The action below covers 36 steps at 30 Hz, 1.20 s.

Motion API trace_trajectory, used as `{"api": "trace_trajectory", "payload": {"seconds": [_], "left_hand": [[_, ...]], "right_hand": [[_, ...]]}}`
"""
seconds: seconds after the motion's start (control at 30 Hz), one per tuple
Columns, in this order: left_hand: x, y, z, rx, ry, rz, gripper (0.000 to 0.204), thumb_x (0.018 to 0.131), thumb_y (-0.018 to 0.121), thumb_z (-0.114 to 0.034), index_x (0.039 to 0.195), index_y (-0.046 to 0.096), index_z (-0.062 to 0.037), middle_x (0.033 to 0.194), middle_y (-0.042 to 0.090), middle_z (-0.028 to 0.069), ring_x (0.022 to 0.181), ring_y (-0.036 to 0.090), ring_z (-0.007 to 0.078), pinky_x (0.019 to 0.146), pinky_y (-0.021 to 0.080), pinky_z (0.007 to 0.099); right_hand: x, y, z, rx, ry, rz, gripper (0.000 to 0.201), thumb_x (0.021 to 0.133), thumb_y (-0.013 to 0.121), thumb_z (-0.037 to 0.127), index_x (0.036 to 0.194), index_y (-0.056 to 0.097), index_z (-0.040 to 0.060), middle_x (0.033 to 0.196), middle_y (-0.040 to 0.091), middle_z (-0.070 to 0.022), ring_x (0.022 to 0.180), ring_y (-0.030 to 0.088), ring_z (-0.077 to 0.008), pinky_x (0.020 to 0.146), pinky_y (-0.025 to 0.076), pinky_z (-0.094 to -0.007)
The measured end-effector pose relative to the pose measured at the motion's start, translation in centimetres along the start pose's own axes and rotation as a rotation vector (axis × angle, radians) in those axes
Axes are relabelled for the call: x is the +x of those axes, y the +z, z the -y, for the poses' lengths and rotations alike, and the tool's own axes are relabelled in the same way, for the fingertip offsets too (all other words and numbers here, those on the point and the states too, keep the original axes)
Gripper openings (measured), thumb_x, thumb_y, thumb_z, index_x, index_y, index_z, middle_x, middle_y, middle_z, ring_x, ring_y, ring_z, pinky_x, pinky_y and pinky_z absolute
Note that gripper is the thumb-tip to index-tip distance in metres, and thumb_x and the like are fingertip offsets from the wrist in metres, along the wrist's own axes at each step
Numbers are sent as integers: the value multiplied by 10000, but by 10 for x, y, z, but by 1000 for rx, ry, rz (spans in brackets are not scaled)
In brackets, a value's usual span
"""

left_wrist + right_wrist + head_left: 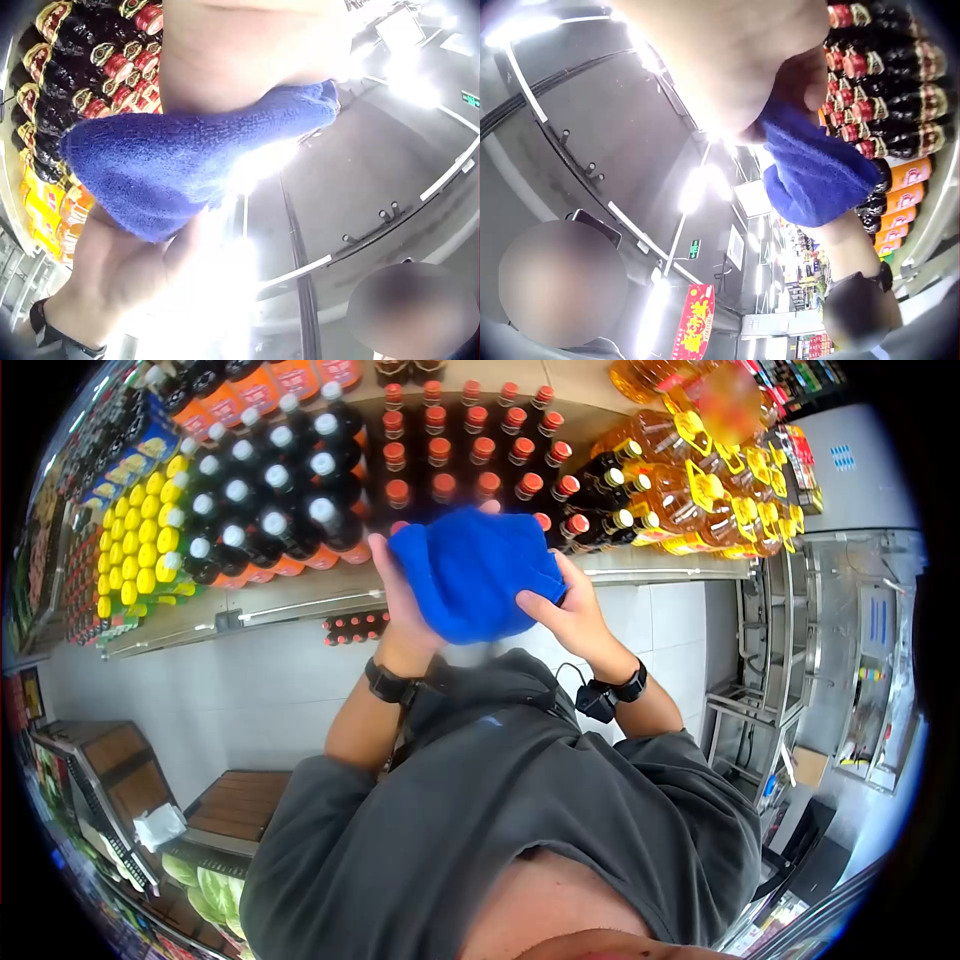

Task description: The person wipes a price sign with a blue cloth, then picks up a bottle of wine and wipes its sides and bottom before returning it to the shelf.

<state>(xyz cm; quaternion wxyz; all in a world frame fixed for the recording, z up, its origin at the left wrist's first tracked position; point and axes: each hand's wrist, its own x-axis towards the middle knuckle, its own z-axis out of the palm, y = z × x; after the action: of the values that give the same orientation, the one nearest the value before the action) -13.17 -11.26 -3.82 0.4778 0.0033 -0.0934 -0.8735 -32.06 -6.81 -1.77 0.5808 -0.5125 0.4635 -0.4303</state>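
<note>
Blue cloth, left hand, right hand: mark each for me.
blue cloth [470, 575], head view, middle of the bunched fabric.
left hand [400, 600], head view, back of the hand that grips the cloth's left side.
right hand [570, 615], head view, back of the hand that pinches the cloth's right edge.

The person wears a grey hooded sweatshirt [500, 810], its sleeves pushed above the elbows. Black straps circle both wrists; the right one [612, 692] carries a small black camera with a cable.

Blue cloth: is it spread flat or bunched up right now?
Bunched up: the blue cloth sits as a rounded wad gripped between left hand and right hand.
</note>
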Motion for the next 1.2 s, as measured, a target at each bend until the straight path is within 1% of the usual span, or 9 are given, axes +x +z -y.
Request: {"api": "trace_trajectory", "payload": {"seconds": [0.23,0.33,0.43,0.57,0.73,0.83,0.97,1.0,1.2], "left_hand": [[13,-28,70,208,-168,-385,724,914,375,-626,1314,485,-33,1336,516,147,1228,483,303,1050,367,449],[11,-27,99,171,-285,-482,605,944,426,-504,1331,475,-42,1298,546,125,1161,537,277,985,425,433],[8,-36,135,596,-372,-401,520,955,463,-358,1366,438,-40,1318,532,115,1139,549,250,945,455,403],[7,-34,164,400,-285,-429,538,859,442,-111,1391,412,-36,1311,542,110,1118,567,247,925,471,402],[-3,-47,185,44,-267,-290,555,849,458,-185,1376,401,-21,1304,540,149,1101,577,278,916,480,411],[-5,-60,215,-65,-172,-807,475,876,444,-230,1289,455,5,1150,595,130,1034,575,264,923,458,421],[-32,-137,246,-238,-332,-364,393,922,396,-224,1213,480,27,1131,591,122,990,565,237,919,445,382],[-24,-132,256,-410,-340,128,364,977,389,-276,1204,511,-20,1128,589,78,1057,548,150,917,447,294],[-18,5,248,908,413,-180,372,1016,411,-289,1317,450,-74,1228,526,29,1078,520,122,922,425,275]], "right_hand": [[-51,-71,-26,-9,-10,-287,261,896,604,41,1150,590,-16,893,652,-9,751,589,-59,642,475,-209],[-65,-93,-39,237,-82,-391,242,913,568,28,1151,589,-13,940,640,-18,820,583,-74,728,471,-216],[-85,-113,-47,177,-140,-396,227,927,540,29,1147,574,-15,992,615,-16,900,554,-79,806,442,-222],[-101,-143,-61,80,-184,-443,224,957,484,40,1169,538,-11,1016,592,-23,930,530,-83,838,423,-231],[-104,-180,-84,214,-110,-504,213,969,487,65,1164,537,-4,1048,597,-40,960,538,-94,868,423,-241],[-103,-170,-79,348,-44,-455,250,972,499,81,1208,509,-1,1083,601,-46,986,544,-96,891,429,-247],[-107,-139,-68,402,-19,-297,354,967,516,86,1301,442,-10,1180,570,-77,1077,526,-128,954,415,-272],[-108,-129,-66,402,-38,-269,371,967,517,85,1314,431,-13,1209,555,-84,1102,515,-137,969,408,-280],[-123,-77,-39,344,-259,-52,567,960,512,75,1459,250,8,1421,399,-123,1307,384,-204,1094,283,-343]]}}
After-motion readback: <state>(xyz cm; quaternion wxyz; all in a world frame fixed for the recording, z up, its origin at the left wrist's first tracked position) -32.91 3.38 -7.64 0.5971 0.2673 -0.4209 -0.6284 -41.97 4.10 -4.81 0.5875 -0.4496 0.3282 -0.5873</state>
